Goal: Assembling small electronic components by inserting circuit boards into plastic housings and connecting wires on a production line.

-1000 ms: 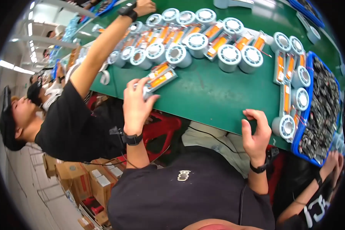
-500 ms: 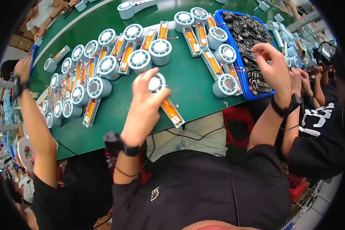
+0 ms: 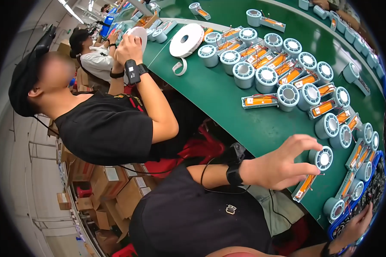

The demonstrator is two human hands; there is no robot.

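My left hand [image 3: 283, 165] has its thumb and fingers around the round head of a pale blue handheld fan body [image 3: 323, 159]. This unit lies on the green table with its open handle, an orange battery inside, pointing toward me. At the lower right, my right hand [image 3: 357, 225] is over a blue tray [image 3: 333, 231] of small dark parts. Its fingers are closed together at the picture's rim, and what they hold cannot be made out. Beside the tray lie more fan bodies [image 3: 334, 208] with batteries and red wires.
Rows of similar fan bodies [image 3: 266, 78] cover the middle of the green table [image 3: 227, 103]. A white tape roll [image 3: 186, 40] lies farther left. A co-worker [image 3: 103, 124] sits at my left, hands raised around another white roll [image 3: 138, 36]. Cardboard boxes [image 3: 101, 182] stand behind.
The view has swung to the left, bringing the co-worker and tape roll into sight. My left hand stays at the same fan body. My right hand is lower, its fingers closer together.
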